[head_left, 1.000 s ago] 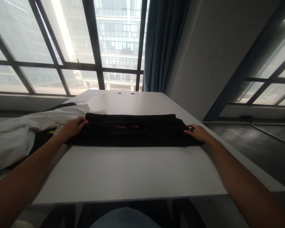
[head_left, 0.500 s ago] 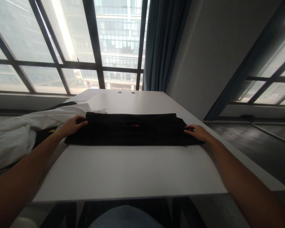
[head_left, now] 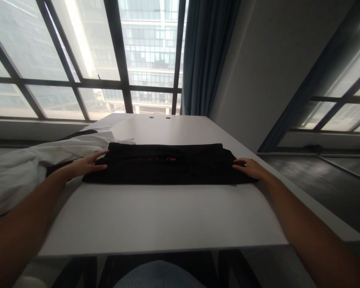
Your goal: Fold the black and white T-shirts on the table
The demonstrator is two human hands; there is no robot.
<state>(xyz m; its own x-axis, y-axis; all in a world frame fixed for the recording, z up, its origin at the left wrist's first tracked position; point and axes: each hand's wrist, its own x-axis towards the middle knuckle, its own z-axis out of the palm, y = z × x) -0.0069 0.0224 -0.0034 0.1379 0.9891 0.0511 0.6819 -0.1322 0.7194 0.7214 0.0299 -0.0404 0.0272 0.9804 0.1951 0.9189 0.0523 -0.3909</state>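
Observation:
A black garment (head_left: 156, 172), folded into a long wide strip, lies across the white table (head_left: 168, 216). A bit of pinkish-red print shows in a crease near its middle; whether it is a shirt I cannot tell. At the garment's left end is my left hand (head_left: 82, 165), thumb and fingers spread apart, the tips resting at the cloth's edge. My right hand (head_left: 249, 168) has its thumb and fingers closed on the right end of the garment, with the lower fingers partly hidden.
White cloth (head_left: 21, 164) is heaped on the left side, with dark fabric under it. White sheets (head_left: 108, 121) lie at the far left of the table. Beyond the table are windows and a blue curtain (head_left: 207, 56); a wall (head_left: 258, 72) stands to the right.
My left hand has let go of the garment's upper left edge, shifted slightly left and down, and spread its fingers. Slightly more red print shows. My right hand has stayed in place.

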